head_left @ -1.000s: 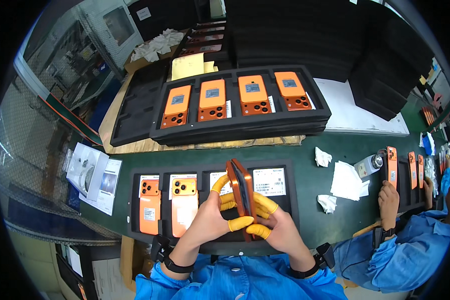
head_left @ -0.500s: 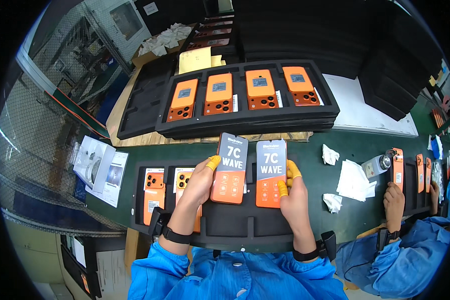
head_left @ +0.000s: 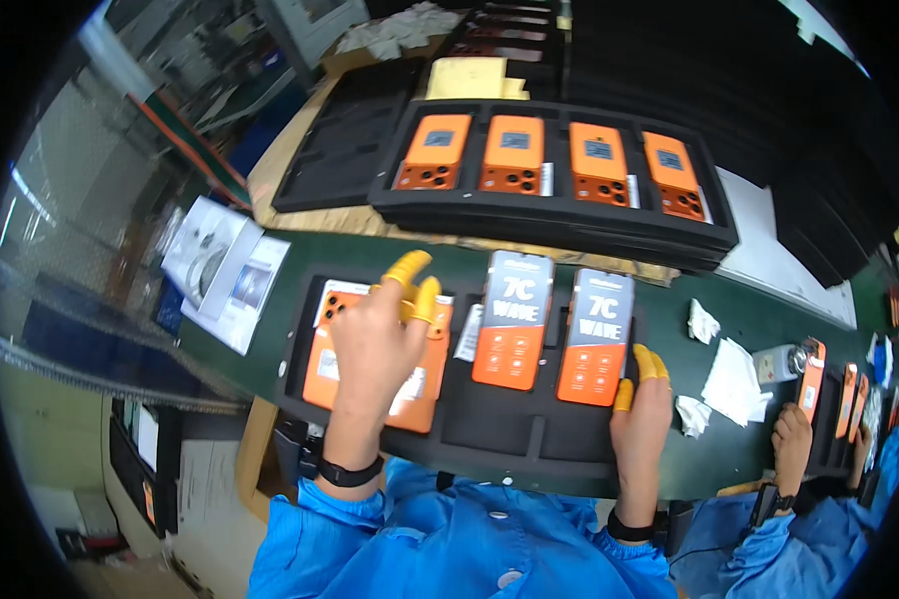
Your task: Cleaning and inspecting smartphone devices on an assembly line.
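Two phones with grey-and-orange screen films, a left one [head_left: 512, 334] and a right one [head_left: 596, 339], lie face up in the black foam tray [head_left: 489, 434]. My right hand [head_left: 643, 414], yellow covers on its fingertips, is open beside the right phone's edge; whether the thumb touches it I cannot tell. Over the tray's left part my left hand [head_left: 378, 334] hovers open, its covered fingers apart and empty. Beneath it lie two orange phones, camera side up: the outer phone [head_left: 322, 384] and the inner phone [head_left: 420, 411], both partly hidden by the hand.
Behind stands a stack of black trays [head_left: 559, 225], its top one holding several orange phones. A white box [head_left: 210, 255] sits at left. Crumpled wipes [head_left: 702, 321], a cloth [head_left: 734, 379] and a bottle [head_left: 774, 363] are at right, near a co-worker's hand [head_left: 792, 439] on an orange phone.
Both film-covered phones, held up before, now rest in the tray. My left hand has let go and moved left over the orange phones; my right hand has loosened. The view has shifted and tilted.
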Action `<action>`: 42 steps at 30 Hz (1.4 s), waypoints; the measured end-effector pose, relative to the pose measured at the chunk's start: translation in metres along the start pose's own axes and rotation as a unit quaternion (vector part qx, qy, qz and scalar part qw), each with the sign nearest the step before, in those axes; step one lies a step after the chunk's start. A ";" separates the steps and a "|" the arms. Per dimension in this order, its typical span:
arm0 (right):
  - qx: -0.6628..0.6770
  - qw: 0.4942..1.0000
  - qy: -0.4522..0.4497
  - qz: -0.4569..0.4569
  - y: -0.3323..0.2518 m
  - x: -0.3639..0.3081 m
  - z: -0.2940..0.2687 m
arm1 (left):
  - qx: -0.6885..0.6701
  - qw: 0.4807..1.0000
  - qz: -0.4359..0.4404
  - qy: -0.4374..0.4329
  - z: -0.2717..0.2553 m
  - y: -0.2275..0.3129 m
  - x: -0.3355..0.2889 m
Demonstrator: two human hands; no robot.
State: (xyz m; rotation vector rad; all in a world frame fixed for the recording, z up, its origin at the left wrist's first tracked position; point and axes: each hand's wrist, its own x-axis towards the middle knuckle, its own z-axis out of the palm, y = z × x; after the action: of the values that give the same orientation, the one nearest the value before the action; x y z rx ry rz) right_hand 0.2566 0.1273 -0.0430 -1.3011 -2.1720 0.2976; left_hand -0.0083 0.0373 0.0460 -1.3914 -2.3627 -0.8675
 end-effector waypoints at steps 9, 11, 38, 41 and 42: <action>-0.114 0.992 0.047 -0.010 0.030 0.030 -0.015 | 0.025 0.991 -0.086 -0.099 -0.019 -0.095 -0.085; -0.106 0.993 0.043 -0.033 -0.011 0.041 -0.019 | 0.031 0.994 -0.043 -0.091 -0.011 -0.088 -0.091; 0.140 0.970 -0.201 0.011 -0.160 0.022 0.039 | -0.512 0.848 -0.130 -0.048 -0.057 -0.083 -0.088; 0.178 0.970 -0.161 0.021 -0.152 0.017 0.047 | -0.541 0.839 -0.056 -0.029 -0.056 -0.066 -0.099; 0.143 0.978 -0.150 -0.007 -0.153 0.011 0.053 | -0.548 0.833 -0.071 -0.042 -0.053 -0.062 -0.100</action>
State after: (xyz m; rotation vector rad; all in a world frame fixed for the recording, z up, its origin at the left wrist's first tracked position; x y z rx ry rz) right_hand 0.1099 0.0656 -0.0099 -1.1354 -2.2750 0.8161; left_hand -0.0149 -0.0879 0.0154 -1.5514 -2.0156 -2.4901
